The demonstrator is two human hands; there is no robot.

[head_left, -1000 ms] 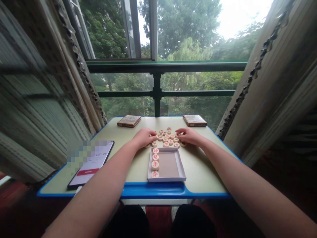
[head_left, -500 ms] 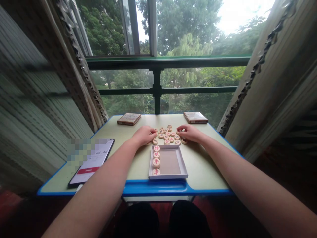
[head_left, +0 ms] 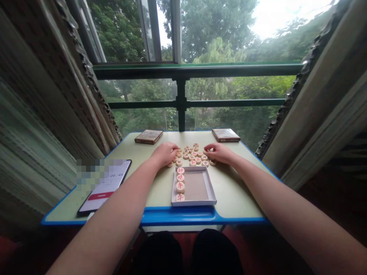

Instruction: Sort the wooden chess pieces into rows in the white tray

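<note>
Round wooden Chinese chess pieces (head_left: pixel 192 157) with red and dark characters lie in a loose cluster mid-table. At the cluster's left edge is my left hand (head_left: pixel 165 153), fingers curled together with the tips at a chess piece (head_left: pixel 179 150); the hand partly covers the pieces under it. On the opposite edge, my right hand (head_left: pixel 220 152) has thumb and index finger closed on a chess piece (head_left: pixel 205 151), mostly hidden. Nearer me, a shallow white box (head_left: pixel 215 191) has several red-lettered pieces (head_left: pixel 180 186) in a column along its left wall.
Two flat brown boxes (head_left: pixel 148 136) (head_left: pixel 226 135) lie at the far corners of the blue-edged table (head_left: pixel 241 206). A phone (head_left: pixel 104 187) with a cable lies to the left, beside my forearm. Curtains (head_left: pixel 318 95) flank the window and green railing (head_left: pixel 181 103) beyond.
My left hand has shifted slightly away from me and to the left, exposing more pieces beneath it. My right hand stays nearly in place. The pieces in the white box are unchanged.
</note>
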